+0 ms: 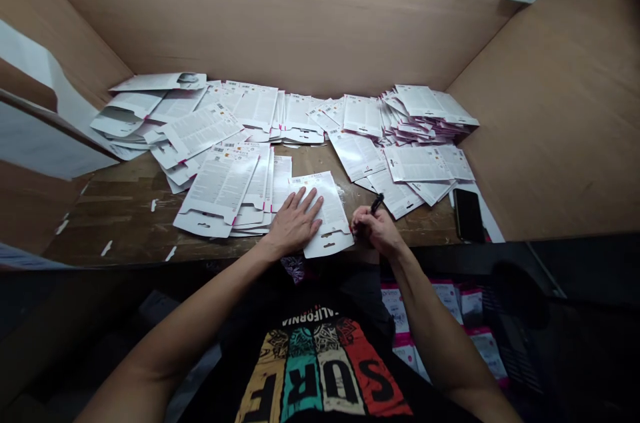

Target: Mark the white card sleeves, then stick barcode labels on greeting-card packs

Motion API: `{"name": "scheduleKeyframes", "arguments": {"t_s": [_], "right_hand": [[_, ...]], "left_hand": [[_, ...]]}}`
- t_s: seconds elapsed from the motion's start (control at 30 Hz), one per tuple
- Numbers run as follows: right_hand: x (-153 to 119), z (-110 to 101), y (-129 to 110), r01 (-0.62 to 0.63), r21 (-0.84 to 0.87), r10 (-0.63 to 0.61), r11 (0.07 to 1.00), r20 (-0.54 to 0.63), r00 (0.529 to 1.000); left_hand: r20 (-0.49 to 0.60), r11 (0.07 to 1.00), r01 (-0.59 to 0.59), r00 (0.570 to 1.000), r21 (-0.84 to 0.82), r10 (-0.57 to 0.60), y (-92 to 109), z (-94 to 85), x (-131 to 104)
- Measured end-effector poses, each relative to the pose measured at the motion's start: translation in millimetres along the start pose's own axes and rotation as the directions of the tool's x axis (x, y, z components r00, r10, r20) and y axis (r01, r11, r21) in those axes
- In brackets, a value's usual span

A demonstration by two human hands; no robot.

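My left hand (296,224) lies flat with its fingers spread on a white cardboard packet (334,206) at the table's front edge. The packet has printed text and a hang-hole flap that points toward me. Just right of it, my right hand (377,228) is closed around a slim black pen-like tool (377,203). Only the tool's upper end shows; its tip is hidden by my fingers. Beside my left hand, a stack of similar packets (220,186) lies overlapped on the table.
More packets (363,115) are heaped along the back panel (280,16) and at the right (425,163). A phone (469,215) lies near the right front edge. Side panels enclose the wooden table (120,210). Pink-and-white boxes (445,300) sit below at the right.
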State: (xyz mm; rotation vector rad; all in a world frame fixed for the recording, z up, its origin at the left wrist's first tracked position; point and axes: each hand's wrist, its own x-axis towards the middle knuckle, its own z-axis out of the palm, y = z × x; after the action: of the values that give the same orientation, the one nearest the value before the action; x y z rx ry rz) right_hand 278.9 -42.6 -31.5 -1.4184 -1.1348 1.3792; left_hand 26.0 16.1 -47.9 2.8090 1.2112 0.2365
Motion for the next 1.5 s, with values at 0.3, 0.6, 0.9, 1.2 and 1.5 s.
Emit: {"name": "scheduleKeyframes", "arguments": {"t_s": [0.3, 0.6, 0.9, 1.2, 1.5], "right_hand": [[-28.3, 32.6, -25.3, 0.362, -0.53, -0.123, 0.767, 0.432, 0.893], [-35.4, 0.2, -12.5, 0.477, -0.797, -0.152, 0.371, 0.455, 0.878], [-22.6, 28.0, -0.7, 0.081, -0.917, -0.233, 0.39, -0.013, 0.972], [-36.5, 28.6, 6.3, -0.071, -0.245, 0.057, 0.967, -0.066, 0.996], [96.9, -71.4, -134.8, 0.189, -0.219, -0.27, 0.957, -0.434, 0.86]], "left_hand": [[-0.059, 0.996, -0.022, 0.998, -0.086, 0.017, 0.2, -4.3, 0.2], [0.079, 0.956, -0.228, 0.966, -0.186, 0.246, 13.2, -17.0, -29.9], [0.014, 0.961, -0.194, 0.98, -0.196, 0.2, 13.4, -13.2, -26.7], [-0.112, 0.946, -0.306, 0.949, -0.105, 0.294, 37.8, -2.7, -58.2], [-0.243, 0.965, 0.258, 0.934, -0.045, -0.261, -130.1, -79.5, -80.1]]}}
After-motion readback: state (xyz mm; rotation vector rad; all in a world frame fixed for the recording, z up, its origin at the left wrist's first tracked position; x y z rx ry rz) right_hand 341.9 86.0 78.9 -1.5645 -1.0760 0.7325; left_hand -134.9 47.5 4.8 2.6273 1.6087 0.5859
